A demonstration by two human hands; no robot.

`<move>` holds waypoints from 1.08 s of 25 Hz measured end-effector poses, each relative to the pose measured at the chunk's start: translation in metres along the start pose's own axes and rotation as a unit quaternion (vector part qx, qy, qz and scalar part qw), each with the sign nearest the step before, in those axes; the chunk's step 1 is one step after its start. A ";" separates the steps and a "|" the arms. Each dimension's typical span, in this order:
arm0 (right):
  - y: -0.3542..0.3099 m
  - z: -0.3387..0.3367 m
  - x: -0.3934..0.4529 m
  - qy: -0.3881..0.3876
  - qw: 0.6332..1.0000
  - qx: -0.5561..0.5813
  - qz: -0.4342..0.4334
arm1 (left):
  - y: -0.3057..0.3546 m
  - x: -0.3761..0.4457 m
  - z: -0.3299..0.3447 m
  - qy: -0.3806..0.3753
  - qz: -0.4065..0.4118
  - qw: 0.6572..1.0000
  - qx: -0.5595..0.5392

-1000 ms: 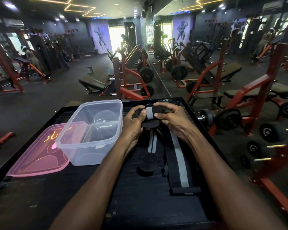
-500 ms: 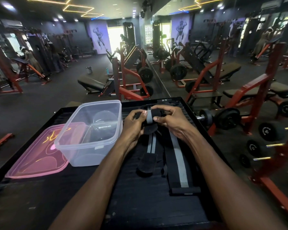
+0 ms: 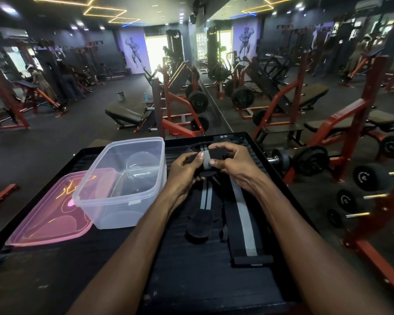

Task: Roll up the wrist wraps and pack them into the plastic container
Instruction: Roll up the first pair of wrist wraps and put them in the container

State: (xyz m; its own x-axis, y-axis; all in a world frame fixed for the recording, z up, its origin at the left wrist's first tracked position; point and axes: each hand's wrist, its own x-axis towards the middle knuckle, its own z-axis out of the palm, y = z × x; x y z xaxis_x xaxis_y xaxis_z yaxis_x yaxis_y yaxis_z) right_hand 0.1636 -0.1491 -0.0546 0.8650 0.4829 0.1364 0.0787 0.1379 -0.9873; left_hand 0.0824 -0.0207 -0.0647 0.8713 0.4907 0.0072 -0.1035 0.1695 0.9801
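- Head view: left hand (image 3: 184, 172) and right hand (image 3: 231, 162), both with fingers curled, pinch a partly rolled wrist wrap (image 3: 210, 157) between them, near the table's (image 3: 203, 292) far edge.
- Its unrolled tail hangs from the roll onto the surface.
- Second wrist wrap (image 3: 242, 214) lies flat by the right edge.
- Plastic container (image 3: 123, 185), open, stands left of the hands; pink lid (image 3: 48, 219) beside it.
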 end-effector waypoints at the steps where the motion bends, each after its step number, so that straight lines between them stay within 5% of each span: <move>1: 0.000 0.000 0.000 -0.003 1.000 -0.005 -0.003 | 0.000 -0.001 0.000 0.003 0.001 1.000 0.007; 7: -0.009 0.002 -0.007 -0.048 0.993 0.046 0.097 | -0.003 -0.006 -0.002 0.003 0.059 0.997 0.056; 13: -0.009 0.002 -0.009 -0.026 0.999 -0.004 0.027 | 0.000 -0.009 -0.004 0.000 0.044 0.998 0.040; 21: -0.007 0.006 -0.014 -0.104 0.990 -0.053 0.085 | 0.014 -0.017 -0.009 0.001 0.093 0.971 0.222; 27: -0.002 0.013 -0.012 -0.063 0.982 -0.167 0.060 | 0.017 -0.036 -0.007 0.060 0.127 0.887 0.440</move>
State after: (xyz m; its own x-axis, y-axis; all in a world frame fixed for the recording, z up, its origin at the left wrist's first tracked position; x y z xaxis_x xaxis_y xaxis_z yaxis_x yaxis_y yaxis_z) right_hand 0.1466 -0.1445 -0.0534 0.8111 0.5849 0.0056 0.1558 -0.2069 -0.9659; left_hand 0.0456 -0.0295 -0.0493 0.8108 0.5134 0.2813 0.1707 -0.6670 0.7252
